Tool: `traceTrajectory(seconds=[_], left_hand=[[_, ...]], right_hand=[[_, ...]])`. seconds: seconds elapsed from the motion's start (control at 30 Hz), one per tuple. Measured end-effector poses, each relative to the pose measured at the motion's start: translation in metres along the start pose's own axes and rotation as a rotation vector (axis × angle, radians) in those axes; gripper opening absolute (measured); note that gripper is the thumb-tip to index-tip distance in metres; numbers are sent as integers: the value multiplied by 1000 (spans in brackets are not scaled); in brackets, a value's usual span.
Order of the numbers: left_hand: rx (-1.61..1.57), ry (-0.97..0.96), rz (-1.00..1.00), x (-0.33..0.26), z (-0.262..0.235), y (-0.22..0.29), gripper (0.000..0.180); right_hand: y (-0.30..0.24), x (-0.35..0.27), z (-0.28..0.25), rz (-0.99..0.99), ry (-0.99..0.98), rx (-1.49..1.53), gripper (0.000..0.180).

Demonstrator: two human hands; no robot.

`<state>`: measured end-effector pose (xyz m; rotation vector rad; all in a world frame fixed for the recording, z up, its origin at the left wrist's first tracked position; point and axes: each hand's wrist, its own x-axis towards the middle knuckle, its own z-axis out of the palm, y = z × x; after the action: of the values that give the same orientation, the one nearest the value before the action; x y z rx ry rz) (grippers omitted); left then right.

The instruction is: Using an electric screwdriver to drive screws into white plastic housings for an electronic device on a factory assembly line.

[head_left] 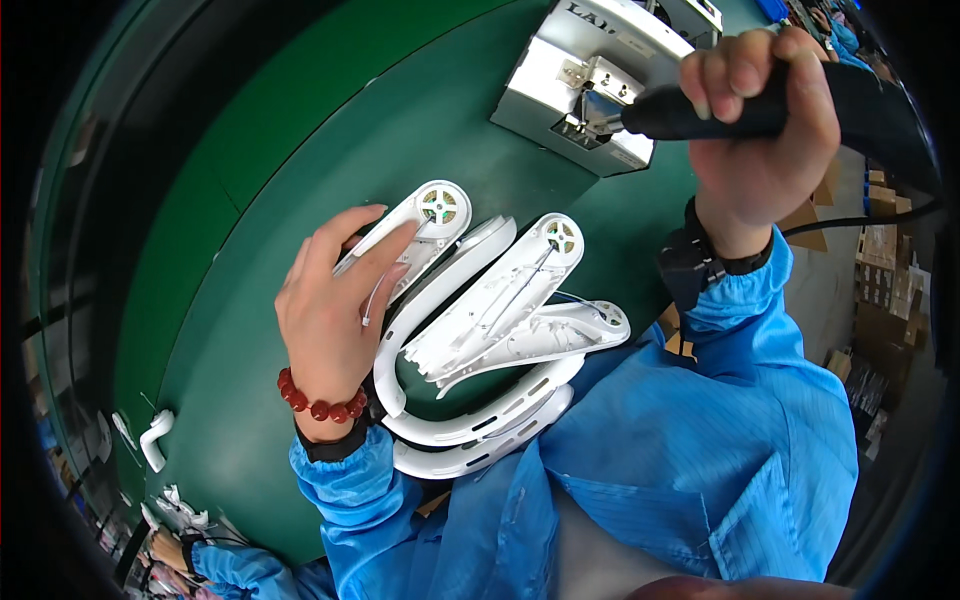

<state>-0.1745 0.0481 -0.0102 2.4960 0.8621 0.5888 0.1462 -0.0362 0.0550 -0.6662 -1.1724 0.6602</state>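
Observation:
My left hand (335, 300) rests on the left arm of a white curved plastic housing (440, 215), fingers laid flat over it near a round part with a small disc inside. Several more white curved housings (500, 320) lie stacked beside it on the green table (300, 150). My right hand (765, 110) is raised at the upper right and grips a black electric screwdriver (700, 112). Its tip touches a small grey metal box (575, 85) at the far edge of the table. A black wrist strap and a cable hang from my right wrist.
A loose white plastic piece (155, 437) lies at the lower left of the table. Another person's hand in a blue sleeve (175, 550) works with small white parts at the bottom left. Cardboard boxes (880, 290) stand on the floor at the right.

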Motion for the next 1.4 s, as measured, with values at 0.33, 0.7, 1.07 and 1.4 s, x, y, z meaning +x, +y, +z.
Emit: traceTrajectory(seconds=[0.33,0.7,1.07,1.4], left_hand=[[-161,41,-101,-5,2,1,16],[-180,119,-62,-6,2,-5,5],[-96,129,-35,-9,3,-9,10],[-51,128,-16,-8,4,-10,1]], right_hand=[[23,1,9,-80,245,-86,22],[16,7,30,-1,195,-161,18],[57,-24,101,55,-200,72,19],[65,-22,101,107,-214,74,18]])
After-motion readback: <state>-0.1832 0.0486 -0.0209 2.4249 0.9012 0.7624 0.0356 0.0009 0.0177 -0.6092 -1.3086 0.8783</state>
